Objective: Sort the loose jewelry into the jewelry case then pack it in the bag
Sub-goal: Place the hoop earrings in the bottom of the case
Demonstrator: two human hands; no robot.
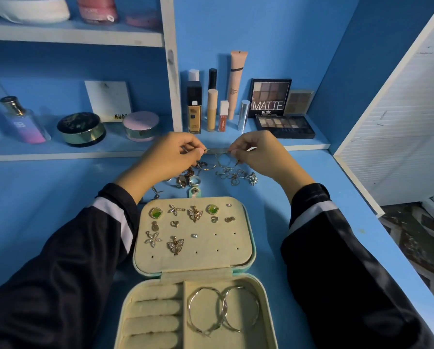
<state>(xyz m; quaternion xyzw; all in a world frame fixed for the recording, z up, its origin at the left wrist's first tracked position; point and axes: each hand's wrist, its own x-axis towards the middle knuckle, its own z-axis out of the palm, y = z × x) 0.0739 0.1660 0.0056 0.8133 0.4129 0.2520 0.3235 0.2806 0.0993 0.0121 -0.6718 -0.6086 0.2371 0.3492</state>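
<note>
2 silver hoop earrings [223,309] already lie in the open jewelry case's [251,238] nearest compartment, beside ring rolls [155,308] that hold nothing yet. On the lid's earring panel [221,244], studs and charms fill the upper and left holes. Beyond the case, a loose jewelry pile [211,173] of rings and chains waits on the blue desk [60,197], so I judge sorting roughly half done. Just above it, the left hand [170,154] and right hand [256,152] each pinch one thin silver hoop [224,159], fingers curled. Farther back stand a foundation bottle [194,109] and eyeshadow palette [270,98]. No bag shows.
</note>
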